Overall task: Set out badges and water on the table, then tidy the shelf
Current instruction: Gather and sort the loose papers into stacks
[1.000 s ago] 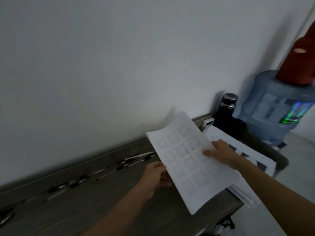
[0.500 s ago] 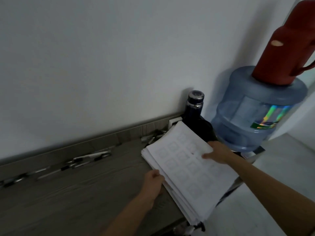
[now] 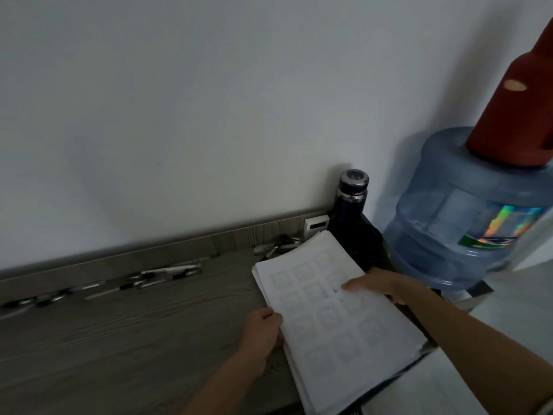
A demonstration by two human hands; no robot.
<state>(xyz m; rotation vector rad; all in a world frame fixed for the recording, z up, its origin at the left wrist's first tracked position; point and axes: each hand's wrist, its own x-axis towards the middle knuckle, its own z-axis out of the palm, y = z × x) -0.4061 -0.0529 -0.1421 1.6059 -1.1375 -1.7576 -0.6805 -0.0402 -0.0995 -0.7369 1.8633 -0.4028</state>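
A second ago both hands held one sheet up in the air. Now it lies flat on the pile of paper sheets (image 3: 338, 313) at the right end of the shelf (image 3: 134, 324), and the near corner of the pile sticks out past the edge. So this looks like the tidy-up part of the job - squaring the pile.

The left hand (image 3: 261, 330) has its grip curled round the left edge of the pile. The right hand (image 3: 380, 284) lies on top with its fingers straight, pressing down and holding nothing.

The top sheet shows rows of pale squares, too blurry to read - maybe badge sheets. The big water jug (image 3: 454, 223) has a shiny rainbow label (image 3: 502, 229) with a green strip, but I can read no words on it. The dark flask (image 3: 350, 205) shows no writing.
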